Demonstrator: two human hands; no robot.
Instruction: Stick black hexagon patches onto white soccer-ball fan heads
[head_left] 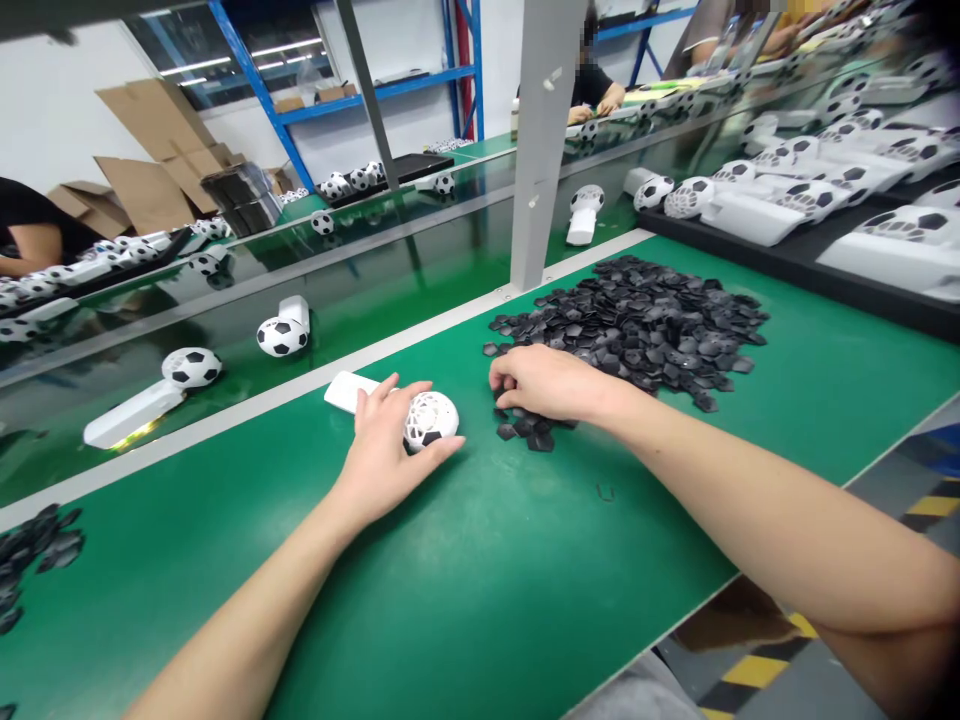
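My left hand (pixel 390 440) rests over a white item with a football-patterned round head (pixel 433 418) and a flat white handle (pixel 351 392), lying on the green table. Its thumb and fingers are spread around the head. Near the left edge of a big pile of black pentagon pieces (pixel 652 320), my right hand (pixel 544 382) has its fingers curled together at the loose pieces. Whatever lies between those fingertips is hidden. A few black pieces (pixel 536 432) lie just below that hand.
A black tray (pixel 757 262) of white football items stands at the right. Beyond a metal rail, similar items (pixel 191 368) lie on a green conveyor (pixel 405 275). A grey post (pixel 536 150) rises behind the pile. More black pieces (pixel 64 548) lie far left. People work across the line.
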